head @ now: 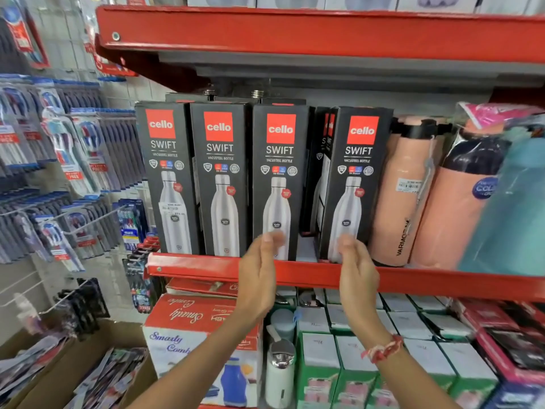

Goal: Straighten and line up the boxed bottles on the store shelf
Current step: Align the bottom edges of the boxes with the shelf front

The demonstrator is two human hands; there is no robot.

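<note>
Reaching: both my hands are raised to the front edge of the red shelf (206, 268), palms turned toward each other, in front of the row of black boxed bottles.
Left hand: my left hand (259, 271) is up before the lower part of the third box (278, 184); the fingers lie together, loosely extended, with the tips blurred at the box's bottom. I cannot tell if they touch the cardboard.
Right hand: my right hand (355, 268) is before the lower left corner of the fourth box (355, 184); fingers together and slightly curled, nothing held in them. Contact with the box is unclear, since the tips are blurred. A red and white thread band (383, 348) circles that wrist.
Boxes on the left: the first box (168, 178), second box (221, 181) and third box stand upright side by side, fronts facing me, near the shelf lip.
Fourth box: it stands apart from the third, with a gap between them, and is turned a little so its left side shows.
Gap: another black box (320, 172) sits further back in that gap.
To the right: a peach bottle (404, 196) with a black cap stands just beside the fourth box, followed by a wrapped peach bottle (463, 202) and a teal one (513, 214).
Below: a lower shelf holds green and white cartons (321, 367).
Far left: toothbrush packs (59, 137) hang on pegs.
</note>
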